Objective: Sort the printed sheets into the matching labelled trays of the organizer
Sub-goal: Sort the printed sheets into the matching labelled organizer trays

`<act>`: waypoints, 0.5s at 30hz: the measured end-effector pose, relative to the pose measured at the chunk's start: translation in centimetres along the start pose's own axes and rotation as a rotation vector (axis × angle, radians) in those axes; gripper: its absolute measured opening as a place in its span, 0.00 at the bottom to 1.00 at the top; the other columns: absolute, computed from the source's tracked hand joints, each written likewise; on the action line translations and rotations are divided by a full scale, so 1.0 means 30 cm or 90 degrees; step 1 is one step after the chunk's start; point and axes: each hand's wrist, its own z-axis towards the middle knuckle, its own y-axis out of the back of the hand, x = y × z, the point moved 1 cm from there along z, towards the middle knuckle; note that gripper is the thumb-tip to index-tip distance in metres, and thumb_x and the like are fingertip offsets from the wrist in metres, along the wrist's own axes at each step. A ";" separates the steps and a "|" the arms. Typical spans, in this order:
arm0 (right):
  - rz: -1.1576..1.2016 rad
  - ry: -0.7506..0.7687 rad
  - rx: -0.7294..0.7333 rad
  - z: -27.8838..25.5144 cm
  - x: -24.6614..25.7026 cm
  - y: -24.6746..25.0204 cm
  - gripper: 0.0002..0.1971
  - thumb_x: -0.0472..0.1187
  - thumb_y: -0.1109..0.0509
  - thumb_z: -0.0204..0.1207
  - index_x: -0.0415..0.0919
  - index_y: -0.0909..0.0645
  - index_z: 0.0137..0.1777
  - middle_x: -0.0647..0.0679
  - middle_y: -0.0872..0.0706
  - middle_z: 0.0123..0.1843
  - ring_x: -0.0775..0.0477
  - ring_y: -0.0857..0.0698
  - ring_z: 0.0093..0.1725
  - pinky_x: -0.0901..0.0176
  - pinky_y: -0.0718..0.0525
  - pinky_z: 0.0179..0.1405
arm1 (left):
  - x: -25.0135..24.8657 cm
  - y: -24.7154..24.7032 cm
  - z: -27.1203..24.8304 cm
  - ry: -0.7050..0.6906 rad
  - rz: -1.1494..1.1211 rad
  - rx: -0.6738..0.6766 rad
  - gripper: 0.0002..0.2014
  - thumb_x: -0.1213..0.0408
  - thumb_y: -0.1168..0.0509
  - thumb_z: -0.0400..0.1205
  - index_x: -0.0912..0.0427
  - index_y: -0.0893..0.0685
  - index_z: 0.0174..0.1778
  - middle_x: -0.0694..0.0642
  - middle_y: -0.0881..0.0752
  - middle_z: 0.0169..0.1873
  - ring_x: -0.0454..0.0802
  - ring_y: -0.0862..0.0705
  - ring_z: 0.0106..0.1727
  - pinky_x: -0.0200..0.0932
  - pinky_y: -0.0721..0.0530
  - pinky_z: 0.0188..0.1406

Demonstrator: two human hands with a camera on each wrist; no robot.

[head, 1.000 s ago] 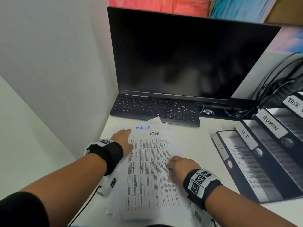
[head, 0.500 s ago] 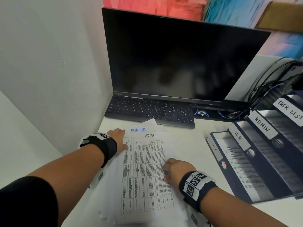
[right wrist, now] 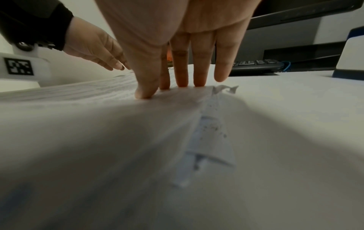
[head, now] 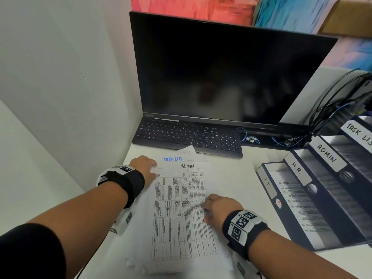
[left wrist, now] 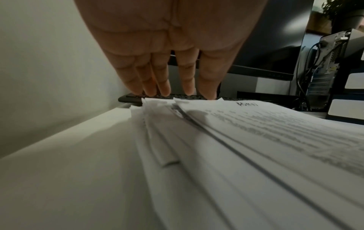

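Observation:
A loose stack of printed sheets (head: 181, 214) lies on the white desk in front of me. Its top sheet is a table headed ADMIN, and a sheet headed TASK LIST (head: 173, 159) pokes out beyond it. My left hand (head: 146, 168) rests with straight fingers on the stack's far left corner (left wrist: 177, 99). My right hand (head: 217, 208) presses flat on the top sheet's right edge, its fingers (right wrist: 181, 77) straight. The dark organizer (head: 322, 198) stands at the right, with trays labelled IT (head: 268, 183), H.R. (head: 298, 170), ADMIN (head: 327, 155) and TASK LIST (head: 359, 133).
A black keyboard (head: 187, 137) and a dark monitor (head: 221, 69) stand just beyond the stack. A white wall (head: 60, 77) closes the left side. Cables (head: 332, 109) hang behind the organizer. A printed sheet lies in the IT tray.
Both hands keep their places on the stack; my left hand has slid slightly back toward the corner. The head view has shifted a little.

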 end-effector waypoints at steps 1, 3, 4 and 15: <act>0.001 -0.001 0.002 -0.001 0.001 0.001 0.19 0.47 0.38 0.80 0.48 0.25 0.71 0.50 0.26 0.69 0.45 0.20 0.63 0.54 0.19 0.58 | 0.002 -0.006 0.001 -0.009 0.022 0.020 0.23 0.56 0.36 0.80 0.51 0.26 0.72 0.54 0.27 0.72 0.53 0.26 0.71 0.47 0.28 0.72; 0.006 -0.001 0.006 -0.001 0.002 0.002 0.20 0.46 0.38 0.80 0.49 0.26 0.72 0.50 0.27 0.69 0.45 0.20 0.63 0.53 0.20 0.59 | -0.005 -0.018 -0.003 -0.028 0.093 0.065 0.26 0.54 0.40 0.83 0.53 0.33 0.78 0.55 0.35 0.78 0.55 0.34 0.77 0.47 0.36 0.77; 0.010 -0.002 0.006 -0.002 0.001 0.002 0.20 0.47 0.38 0.80 0.49 0.26 0.72 0.51 0.27 0.70 0.45 0.21 0.63 0.53 0.20 0.59 | -0.009 -0.024 -0.006 -0.034 0.121 0.086 0.27 0.53 0.42 0.84 0.54 0.35 0.79 0.56 0.39 0.80 0.55 0.38 0.79 0.46 0.40 0.78; 0.025 -0.012 0.010 -0.005 -0.010 0.015 0.23 0.52 0.35 0.78 0.54 0.28 0.73 0.56 0.27 0.70 0.49 0.22 0.66 0.55 0.22 0.62 | -0.033 0.013 0.013 0.011 -0.042 -0.001 0.14 0.64 0.43 0.85 0.63 0.17 0.61 0.57 0.19 0.64 0.54 0.20 0.63 0.44 0.24 0.66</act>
